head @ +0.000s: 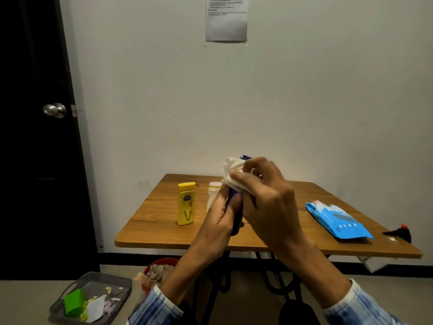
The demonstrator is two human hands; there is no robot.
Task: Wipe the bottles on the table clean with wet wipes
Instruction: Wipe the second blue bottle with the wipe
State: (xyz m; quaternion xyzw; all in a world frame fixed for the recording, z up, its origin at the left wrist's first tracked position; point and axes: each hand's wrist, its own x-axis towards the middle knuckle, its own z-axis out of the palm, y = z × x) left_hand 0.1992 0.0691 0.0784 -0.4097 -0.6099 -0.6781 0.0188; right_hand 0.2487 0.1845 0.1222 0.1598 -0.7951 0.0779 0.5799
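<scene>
Above table point(150, 233): left hand point(221, 214) grips dark-blue bottle point(236, 225); right hand point(267, 195) pinches crumpled white wipe point(230, 166).

A bare, office-like room: a printed notice point(226, 19) hangs taped to the white wall point(304, 102) at 12 o'clock, a black door point(32, 160) with a metal knob point(54, 110) stands at 9 o'clock, a small wooden table point(159, 221) sits at centre, and a red waste bin point(164, 261) at 7 o'clock.
</scene>
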